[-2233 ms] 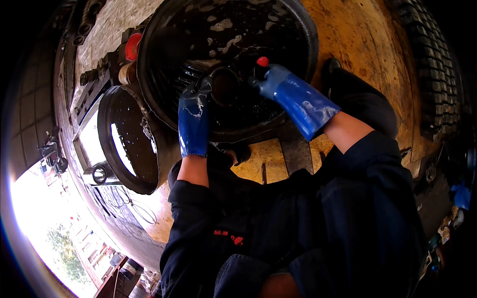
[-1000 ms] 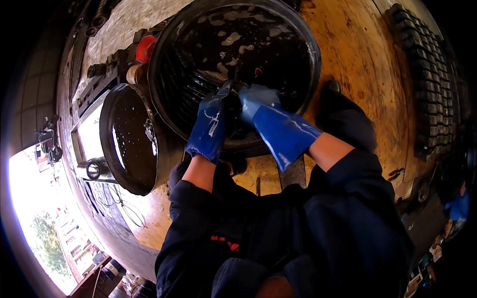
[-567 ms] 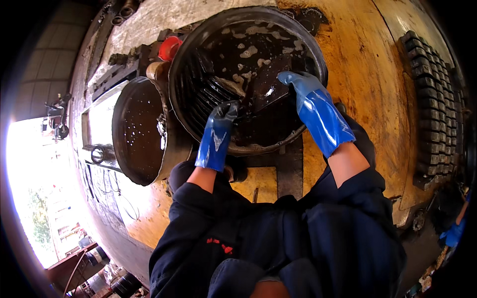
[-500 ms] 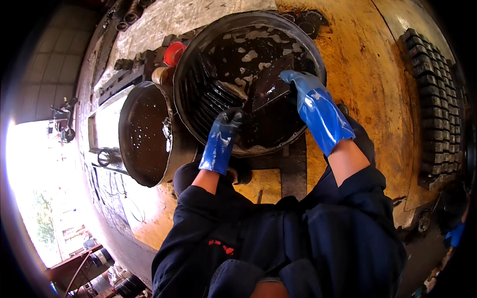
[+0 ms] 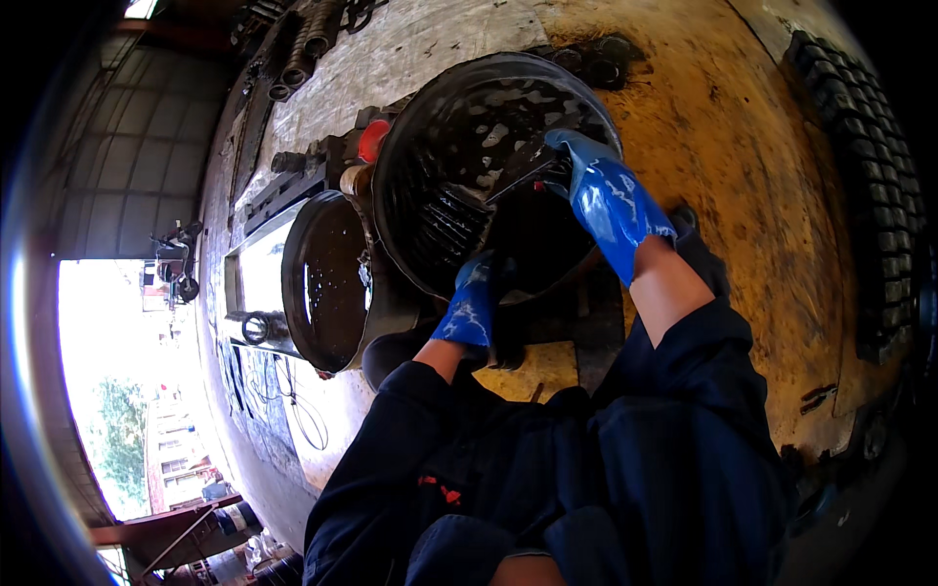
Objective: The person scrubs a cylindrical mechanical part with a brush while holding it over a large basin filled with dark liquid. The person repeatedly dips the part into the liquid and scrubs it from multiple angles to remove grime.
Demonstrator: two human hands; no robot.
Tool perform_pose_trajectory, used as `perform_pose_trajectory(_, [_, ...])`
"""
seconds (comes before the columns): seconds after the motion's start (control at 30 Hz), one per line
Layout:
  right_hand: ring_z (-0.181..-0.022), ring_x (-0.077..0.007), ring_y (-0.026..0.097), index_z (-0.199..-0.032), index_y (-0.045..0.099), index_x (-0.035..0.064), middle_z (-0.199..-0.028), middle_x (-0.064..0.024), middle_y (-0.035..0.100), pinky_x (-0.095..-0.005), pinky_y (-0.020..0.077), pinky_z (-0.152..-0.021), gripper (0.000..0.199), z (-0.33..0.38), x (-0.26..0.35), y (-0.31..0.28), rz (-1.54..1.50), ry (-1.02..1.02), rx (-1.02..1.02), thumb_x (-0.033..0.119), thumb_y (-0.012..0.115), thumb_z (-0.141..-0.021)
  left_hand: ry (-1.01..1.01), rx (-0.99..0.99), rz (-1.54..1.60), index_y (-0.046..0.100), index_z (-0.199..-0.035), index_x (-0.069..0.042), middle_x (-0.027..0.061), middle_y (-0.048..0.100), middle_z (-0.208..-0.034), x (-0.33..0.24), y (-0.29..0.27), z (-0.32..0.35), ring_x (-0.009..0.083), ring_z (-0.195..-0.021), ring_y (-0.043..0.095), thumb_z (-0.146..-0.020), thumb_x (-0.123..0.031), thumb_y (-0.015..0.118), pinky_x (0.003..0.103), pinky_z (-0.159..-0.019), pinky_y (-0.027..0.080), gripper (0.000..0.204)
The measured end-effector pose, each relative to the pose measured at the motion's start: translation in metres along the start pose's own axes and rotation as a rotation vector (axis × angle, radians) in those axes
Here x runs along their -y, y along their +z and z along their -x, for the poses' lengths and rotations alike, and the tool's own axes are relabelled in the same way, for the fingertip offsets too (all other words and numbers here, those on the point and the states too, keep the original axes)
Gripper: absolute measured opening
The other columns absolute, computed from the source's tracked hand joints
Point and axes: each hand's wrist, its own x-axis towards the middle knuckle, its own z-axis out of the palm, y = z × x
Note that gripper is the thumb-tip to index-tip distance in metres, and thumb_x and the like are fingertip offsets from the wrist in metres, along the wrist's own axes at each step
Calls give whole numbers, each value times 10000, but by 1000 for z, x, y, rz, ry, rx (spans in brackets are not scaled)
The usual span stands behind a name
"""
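A large round black tub (image 5: 391,234) of dark, foam-flecked liquid stands in front of me. My right hand (image 5: 604,190), in a long blue rubber glove, reaches over its right side. Its fingers are closed on a dark, wet, flat plate (image 5: 528,172), tilted nearly edge-on above the liquid. My left hand (image 5: 474,298), gloved alike, is at the near rim with its fingers curled; shadow hides whatever they hold. Several dark ribbed pieces (image 5: 447,220) lie stacked against the tub's left inner side, partly in the liquid.
Left of the tub, a second round pan (image 5: 327,278) holds brownish liquid. A red cup-like thing (image 5: 372,141) sits between them at the back. Stacked dark blocks (image 5: 870,195) line the far right of the stained yellow floor (image 5: 733,195). Dark cylindrical parts (image 5: 606,61) lie behind the tub.
The plate has turned from showing its broad face to nearly edge-on in my right hand. My left hand has moved lower and nearer the rim. The whole view has shifted a little.
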Motion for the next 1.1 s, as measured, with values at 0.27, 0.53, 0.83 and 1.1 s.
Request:
perform_pose_trajectory(0.27, [-1112,-217,638,-1156,662,84,-1124,-125,680,-407,489,-1008,289,-1,-5,9,6,22,-8,186,705,-889,-130,112,191,692,-1081,-43,202,704,-1062,54,43,16,388,-1019,661,-947,-417,600,461,-837,544,408])
perform_pose_trajectory(0.53, [-1125,-221,634,-1156,658,98,-1152,-119,673,-419,490,-1018,282,5,7,1,27,14,-38,170,705,-887,-38,-72,147,601,-1310,-58,208,625,-1250,1,4,32,382,-1175,587,-916,-253,680,438,-999,483,447])
perform_pose_trajectory(0.83, [-1105,-240,634,-1220,636,114,-1181,-47,667,-415,521,-980,378,-27,-8,-42,387,-31,228,198,718,-860,30,-396,69,674,-1194,-183,107,656,-1192,32,36,32,324,-1151,592,-878,-268,579,469,-949,468,340])
perform_pose_trajectory(1.1, [-1019,-268,665,-1158,672,69,-1138,-97,694,-406,595,-866,348,9,-10,-16,169,84,97,215,733,-848,-281,159,66,723,-1095,-153,148,703,-1152,27,38,21,338,-1064,670,-786,-278,709,450,-908,530,333])
